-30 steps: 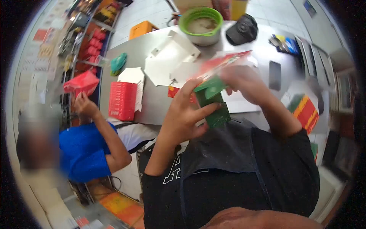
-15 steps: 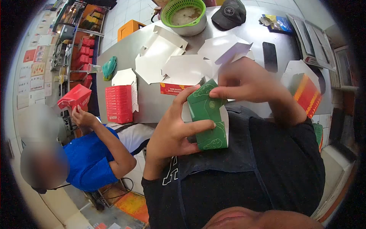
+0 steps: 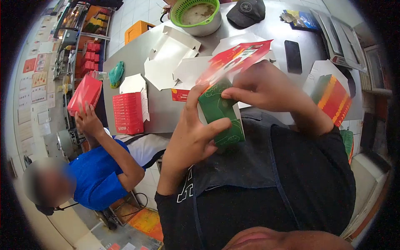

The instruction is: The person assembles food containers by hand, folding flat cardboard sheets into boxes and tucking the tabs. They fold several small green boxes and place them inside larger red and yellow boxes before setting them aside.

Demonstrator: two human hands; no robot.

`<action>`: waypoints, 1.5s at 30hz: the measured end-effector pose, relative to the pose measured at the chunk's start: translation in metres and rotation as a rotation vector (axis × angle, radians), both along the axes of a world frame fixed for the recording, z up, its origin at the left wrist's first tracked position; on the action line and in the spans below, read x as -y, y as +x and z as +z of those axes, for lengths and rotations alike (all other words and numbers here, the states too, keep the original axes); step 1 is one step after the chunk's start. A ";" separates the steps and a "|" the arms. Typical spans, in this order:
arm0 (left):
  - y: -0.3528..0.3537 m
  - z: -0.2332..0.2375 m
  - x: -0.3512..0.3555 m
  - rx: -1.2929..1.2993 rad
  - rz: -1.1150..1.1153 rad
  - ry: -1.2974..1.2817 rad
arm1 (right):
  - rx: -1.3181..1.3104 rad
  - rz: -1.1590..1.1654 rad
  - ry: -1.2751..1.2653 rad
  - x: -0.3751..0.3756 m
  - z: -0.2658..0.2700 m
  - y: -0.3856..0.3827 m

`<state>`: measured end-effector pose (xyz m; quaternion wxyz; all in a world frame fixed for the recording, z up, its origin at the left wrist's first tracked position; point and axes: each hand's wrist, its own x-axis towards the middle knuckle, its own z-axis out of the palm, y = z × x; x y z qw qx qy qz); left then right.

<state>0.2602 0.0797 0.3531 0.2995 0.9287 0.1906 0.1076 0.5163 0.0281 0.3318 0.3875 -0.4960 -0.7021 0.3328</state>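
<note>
A partly folded cardboard food box [image 3: 221,110] is between my hands, close to my apron. Its green panels face me, and a red printed flap [image 3: 239,58] stands up blurred at its far end. My left hand [image 3: 187,129] wraps the box from the left, its thumb lying across the green side. At the upper right, my right hand [image 3: 268,89] pinches the box's edge, thumb on the green panel and the other fingers behind. White-sided unfolded boxes [image 3: 171,48] lie on the table beyond my hands.
Left of me, a co-worker in a blue shirt [image 3: 98,177] handles a red box [image 3: 85,96]. A stack of red boxes [image 3: 128,114] stands on the metal table [image 3: 156,112]. Farther off are a green colander [image 3: 177,12], a cap [image 3: 246,13] and a phone [image 3: 293,56]. More boxes [image 3: 333,100] lie right.
A red printed flap has swung up into view above the green panels. My hands keep their hold on the box. The co-worker's red box has turned and been raised slightly.
</note>
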 end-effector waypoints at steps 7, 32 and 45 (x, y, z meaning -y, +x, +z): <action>0.005 -0.012 -0.003 0.130 0.046 0.007 | -0.351 -0.008 -0.364 -0.003 -0.005 -0.011; -0.030 -0.142 -0.080 0.617 0.368 -0.398 | 0.149 -0.124 0.096 -0.010 -0.077 0.011; -0.106 -0.271 -0.029 -0.188 0.698 0.073 | 0.022 -0.046 0.124 -0.013 -0.101 -0.011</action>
